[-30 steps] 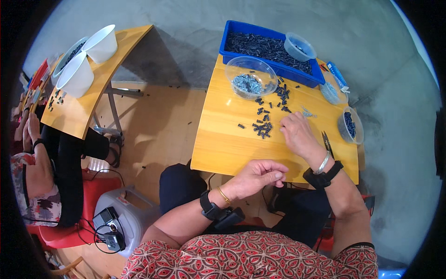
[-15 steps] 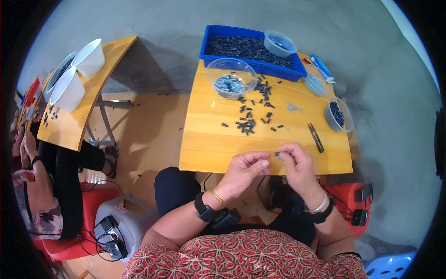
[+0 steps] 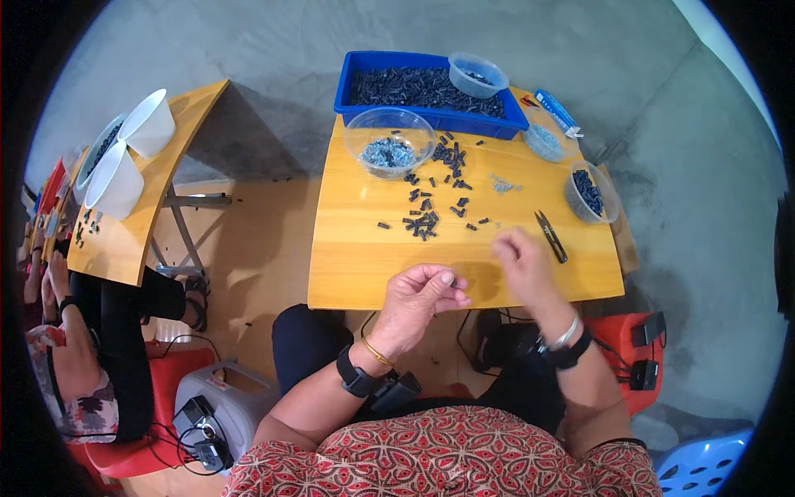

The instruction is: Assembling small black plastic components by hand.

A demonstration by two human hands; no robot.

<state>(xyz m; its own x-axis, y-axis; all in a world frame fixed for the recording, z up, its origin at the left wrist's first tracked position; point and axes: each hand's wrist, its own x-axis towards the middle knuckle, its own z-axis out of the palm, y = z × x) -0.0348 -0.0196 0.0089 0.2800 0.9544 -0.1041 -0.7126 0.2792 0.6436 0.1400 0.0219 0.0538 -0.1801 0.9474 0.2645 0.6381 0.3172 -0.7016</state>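
Yellow wooden table [image 3: 364, 248] — laminate top, seen from above, bearing the following.

Far edge: blue plastic tray [image 3: 431, 87] filled with small black parts; one clear round tub [image 3: 478, 74] stood inside its right end. Just in front of the tray, toward the left, a clear plastic bowl [image 3: 389, 142] held a heap of small grey pieces. To the right lay a blue-and-white packet [image 3: 557, 113], a shallow clear lid [image 3: 544, 142] of greyish bits, and a clear cup of black parts [image 3: 590, 192] near the right edge.

Centre: loose black parts [image 3: 429, 217] were scattered from the bowl down to mid-table; a small grey cluster [image 3: 501, 185] lay apart from them. Black thread snips [image 3: 551, 235] lay on the right, just beside the right hand.

Left hand [image 3: 418, 302] — at the near table edge, fingers curled in, pinching a small dark part [image 3: 452, 282] between thumb and fingertips. Black wristband and a gold bangle on that wrist.

Right hand [image 3: 522, 263] — raised over the table near the snips, blurred; whether it was grasping anything could not be told. Silver bangle and a black band on that wrist.

Adjacent: a second yellow table [image 3: 124, 240] at left carried two white tubs [image 3: 132, 153]; another person [image 3: 74, 364] sat at it on a red stool [image 3: 157, 439].
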